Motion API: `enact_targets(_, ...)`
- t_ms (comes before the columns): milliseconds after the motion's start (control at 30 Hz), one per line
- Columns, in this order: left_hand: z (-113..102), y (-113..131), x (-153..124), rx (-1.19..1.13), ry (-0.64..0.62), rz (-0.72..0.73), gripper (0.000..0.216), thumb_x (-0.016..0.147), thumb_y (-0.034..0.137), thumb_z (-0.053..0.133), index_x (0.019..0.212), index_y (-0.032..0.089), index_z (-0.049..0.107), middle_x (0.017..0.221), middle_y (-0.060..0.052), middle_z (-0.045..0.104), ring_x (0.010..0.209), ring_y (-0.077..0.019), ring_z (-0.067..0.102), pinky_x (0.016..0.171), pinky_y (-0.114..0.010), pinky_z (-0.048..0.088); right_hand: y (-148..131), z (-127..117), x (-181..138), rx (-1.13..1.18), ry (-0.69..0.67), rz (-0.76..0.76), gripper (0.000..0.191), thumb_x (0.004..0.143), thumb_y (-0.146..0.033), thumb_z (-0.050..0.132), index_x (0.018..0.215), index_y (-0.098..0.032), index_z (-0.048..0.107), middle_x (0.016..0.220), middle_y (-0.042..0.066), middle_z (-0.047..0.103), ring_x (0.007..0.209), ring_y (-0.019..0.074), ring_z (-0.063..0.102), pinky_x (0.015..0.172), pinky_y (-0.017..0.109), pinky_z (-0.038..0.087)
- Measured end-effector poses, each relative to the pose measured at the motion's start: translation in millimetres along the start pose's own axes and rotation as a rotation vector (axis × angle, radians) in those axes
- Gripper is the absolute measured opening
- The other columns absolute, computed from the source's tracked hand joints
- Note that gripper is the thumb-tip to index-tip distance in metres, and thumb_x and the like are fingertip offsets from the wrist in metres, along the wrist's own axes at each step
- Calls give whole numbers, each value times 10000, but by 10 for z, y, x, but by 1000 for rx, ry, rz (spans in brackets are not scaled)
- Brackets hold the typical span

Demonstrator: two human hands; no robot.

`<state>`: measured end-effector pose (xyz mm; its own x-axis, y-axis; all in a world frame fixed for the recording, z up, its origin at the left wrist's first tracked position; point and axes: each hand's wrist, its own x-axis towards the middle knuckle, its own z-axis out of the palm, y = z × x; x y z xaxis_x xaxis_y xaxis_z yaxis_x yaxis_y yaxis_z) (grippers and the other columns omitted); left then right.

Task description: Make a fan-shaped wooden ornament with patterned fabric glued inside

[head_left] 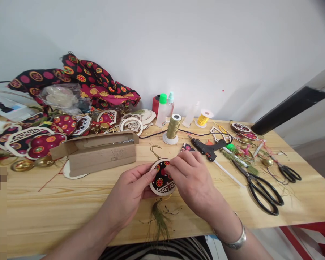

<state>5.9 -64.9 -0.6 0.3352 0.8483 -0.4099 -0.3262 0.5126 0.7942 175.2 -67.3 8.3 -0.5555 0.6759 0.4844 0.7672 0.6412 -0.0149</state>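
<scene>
A person sits at a wooden desk [43, 216], a round ornament [161, 177] raised just over its near edge; taking the ornament as the center of the dial, 12 o'clock points to the wall. The left hand [133, 186] is closed on the ornament's 9 o'clock side, thumb flat on the patterned face, fingers behind. The right hand [191, 180], a silver bracelet [239, 236] at its wrist, is half curled, its fingertips drawn together against the face at about 1 o'clock; from here I cannot tell whether they pinch anything small. A cord loop [154, 150] with a hook-like bend rises from the ornament near 12 o'clock, and a green tassel [160, 220] hangs at 6.

Around them, the desk is busy. A gold thread spool [173, 127] stands just past 12 o'clock, in front of a green-capped bottle [161, 113], with a yellow spool [204, 119] farther off at 1. A black glue gun [211, 147] lies at 2 o'clock, its nozzle near a patterned scrap [187, 147]. Large black-handled scissors [262, 191] rest at 3, a smaller pair [289, 173] beyond. An open cardboard box [104, 157] sits toward 10 o'clock, and dark printed fabric [97, 77] is heaped behind it.
</scene>
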Motion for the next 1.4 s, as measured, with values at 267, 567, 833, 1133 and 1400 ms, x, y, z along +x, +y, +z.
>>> enact_targets(267, 6, -14, 1, -9, 6, -7, 290, 778, 292, 730, 1040, 167, 740, 908, -98, 755, 741, -198, 675, 643, -300, 563, 16, 51, -7, 75, -1, 59, 176, 908, -94, 507, 773, -144, 608, 780, 47, 605, 787, 210, 469, 710, 384, 359)
enact_targets(567, -30, 18, 11, -17, 25, 5, 255, 777, 271, 730, 1008, 165, 749, 913, -94, 763, 744, -197, 688, 637, -290, 580, 53, -124, -58, 835, 254, 407, 119, 874, -110, 604, 791, -194, 623, 795, -3, 589, 797, 140, 535, 781, 314, 438)
enact_targets(833, -21, 16, 8, -23, 35, 6, 241, 772, 256, 735, 985, 143, 750, 921, -106, 761, 751, -203, 692, 646, -306, 592, 80, -223, -70, 857, 277, 477, 127, 859, -112, 613, 782, -210, 639, 793, -6, 591, 777, 137, 553, 710, 297, 451)
enact_targets(1133, -76, 82, 37, -43, 112, 22, 216, 731, 243, 769, 918, 135, 758, 889, -102, 769, 695, -184, 691, 626, -287, 591, 80, -271, -164, 1083, 321, 540, 101, 864, -158, 626, 787, -222, 642, 946, 28, 618, 998, 191, 582, 882, 369, 475)
enact_targets(1400, -121, 87, 53, -15, 111, 20, 258, 721, 267, 776, 934, 123, 747, 860, -105, 770, 670, -187, 695, 609, -293, 589, 28, -613, -221, 1526, 400, 597, 121, 918, -270, 563, 801, -245, 547, 654, -22, 533, 506, 116, 504, 501, 278, 448)
